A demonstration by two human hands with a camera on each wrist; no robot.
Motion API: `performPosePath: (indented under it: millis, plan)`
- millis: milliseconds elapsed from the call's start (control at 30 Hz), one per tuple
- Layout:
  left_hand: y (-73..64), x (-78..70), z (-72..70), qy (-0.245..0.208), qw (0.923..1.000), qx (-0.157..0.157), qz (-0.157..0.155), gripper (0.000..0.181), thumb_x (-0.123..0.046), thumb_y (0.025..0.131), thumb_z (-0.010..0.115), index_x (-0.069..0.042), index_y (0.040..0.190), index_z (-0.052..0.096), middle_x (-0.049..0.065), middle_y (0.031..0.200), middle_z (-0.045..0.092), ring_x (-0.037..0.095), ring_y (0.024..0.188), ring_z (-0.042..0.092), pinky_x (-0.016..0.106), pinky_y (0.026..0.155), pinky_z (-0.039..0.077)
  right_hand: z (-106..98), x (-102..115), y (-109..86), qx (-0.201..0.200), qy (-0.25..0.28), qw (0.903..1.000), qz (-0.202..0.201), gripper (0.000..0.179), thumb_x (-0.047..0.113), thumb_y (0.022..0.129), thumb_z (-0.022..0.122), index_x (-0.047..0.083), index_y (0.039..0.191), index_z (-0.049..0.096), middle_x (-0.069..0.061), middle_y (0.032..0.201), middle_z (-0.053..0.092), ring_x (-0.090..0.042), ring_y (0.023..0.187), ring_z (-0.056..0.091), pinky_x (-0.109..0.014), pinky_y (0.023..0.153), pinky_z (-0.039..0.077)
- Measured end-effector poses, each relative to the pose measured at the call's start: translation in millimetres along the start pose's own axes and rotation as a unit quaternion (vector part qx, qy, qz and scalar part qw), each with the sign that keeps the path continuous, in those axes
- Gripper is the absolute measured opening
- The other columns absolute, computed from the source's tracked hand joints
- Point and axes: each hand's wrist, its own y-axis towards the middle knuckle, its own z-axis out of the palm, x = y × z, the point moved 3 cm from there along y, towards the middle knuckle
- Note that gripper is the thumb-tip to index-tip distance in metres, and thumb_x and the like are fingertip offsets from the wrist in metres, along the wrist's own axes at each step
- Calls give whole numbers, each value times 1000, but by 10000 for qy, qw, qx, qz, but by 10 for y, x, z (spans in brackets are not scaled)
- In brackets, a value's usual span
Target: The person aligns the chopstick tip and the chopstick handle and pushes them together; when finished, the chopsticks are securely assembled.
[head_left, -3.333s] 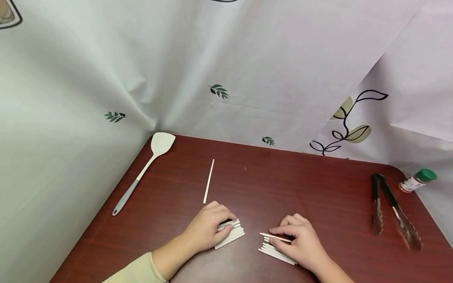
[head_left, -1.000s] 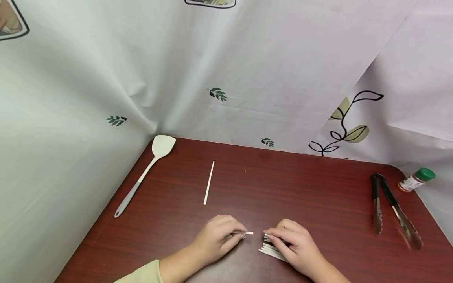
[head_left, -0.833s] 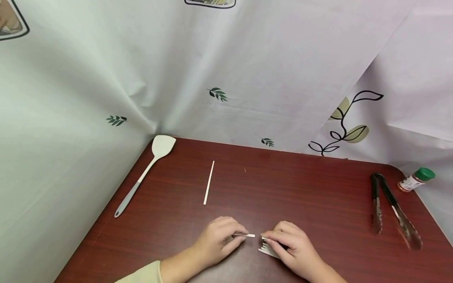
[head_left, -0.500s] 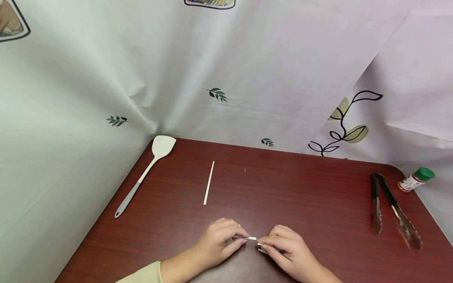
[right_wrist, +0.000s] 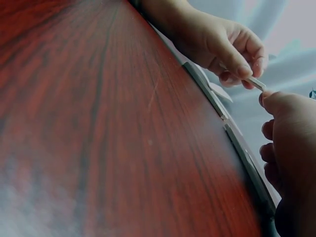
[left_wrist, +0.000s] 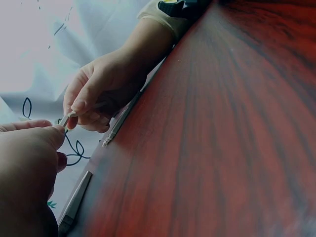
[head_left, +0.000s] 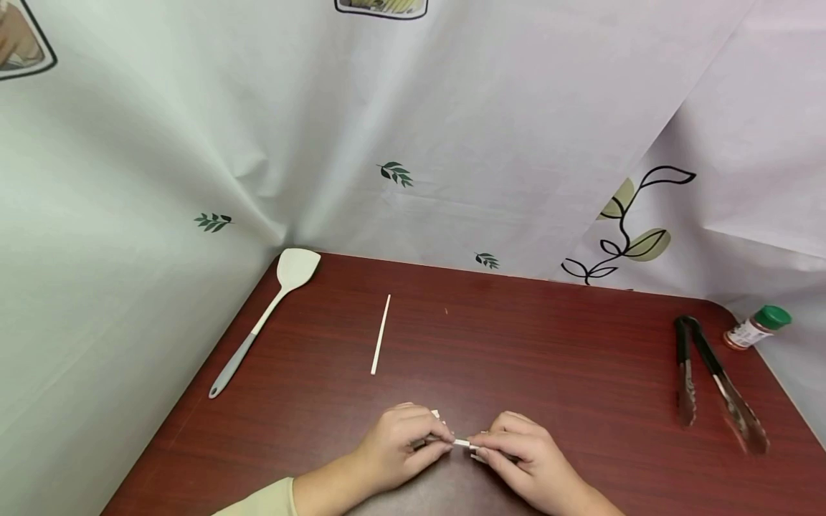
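My left hand (head_left: pixel 401 443) pinches a slim white stick (head_left: pixel 461 443) between thumb and fingers, its square end sticking out to the right. Facing it, my right hand (head_left: pixel 528 453) pinches another white stick, mostly hidden by the fingers, and the two ends meet between the fingertips. In the right wrist view the left stick (right_wrist: pixel 256 83) shows above the table. Below the left hand lies a row of white sticks (right_wrist: pixel 201 84), and a second row (right_wrist: pixel 247 163) lies below the right. In the head view the hands cover most of both rows.
A single white stick (head_left: pixel 381 335) lies farther back on the dark red table (head_left: pixel 516 344). A white spatula with a grey handle (head_left: pixel 258 322) lies at the left edge. Metal tongs (head_left: pixel 716 380) and a green-capped jar (head_left: pixel 755 328) are at the right. Pale curtains hang behind.
Since the earliest frame, both hands have picked sticks from their rows. The right hand has moved left and the left hand slightly right, bringing the stick ends together.
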Motion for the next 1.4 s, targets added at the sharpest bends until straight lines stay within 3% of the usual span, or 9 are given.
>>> performPosePath:
  millis: [367, 600, 933, 1133, 1400]
  plan:
    - [-7, -36, 14, -167, 9996, 227, 18, 24, -9, 84, 89, -19, 101, 76, -11, 93, 74, -3, 79, 61, 13, 80, 49, 12, 45, 73, 6, -6, 9995, -331, 14, 5, 100, 73, 4, 113, 80, -2, 99, 72, -10, 86, 64, -18, 78, 51]
    - [-5, -39, 29, -167, 9998, 78, -29, 27, -7, 82, 90, -19, 100, 74, -11, 89, 74, -2, 75, 60, 14, 79, 49, 16, 12, 10, -34, 358, 9993, -39, 25, -6, 92, 77, 4, 115, 79, -2, 97, 71, -9, 85, 63, -17, 75, 52]
    - [-11, -20, 42, -409, 9990, 24, -171, 29, -3, 81, 90, -17, 100, 73, -7, 89, 74, 2, 72, 61, 12, 78, 48, 6, -1, 15, -104, 427, 9989, -155, 22, -3, 93, 78, 4, 113, 80, 1, 92, 67, -8, 82, 60, -18, 73, 51]
    - [-18, -10, 32, -531, 9982, -40, -277, 29, -1, 80, 90, -16, 99, 74, -6, 88, 74, 4, 69, 61, 11, 75, 47, 3, -6, 32, -84, 185, 9995, -245, 19, 1, 95, 78, 5, 114, 80, 3, 92, 67, -7, 83, 60, -18, 74, 49]
    - [8, -34, 29, -53, 10000, 68, -20, 27, -5, 81, 90, -18, 98, 75, -10, 90, 75, -2, 79, 64, 15, 83, 51, -9, -21, -15, -52, -454, 9988, -193, 14, 9, 98, 78, 8, 112, 81, 5, 95, 70, -4, 83, 61, -18, 79, 46]
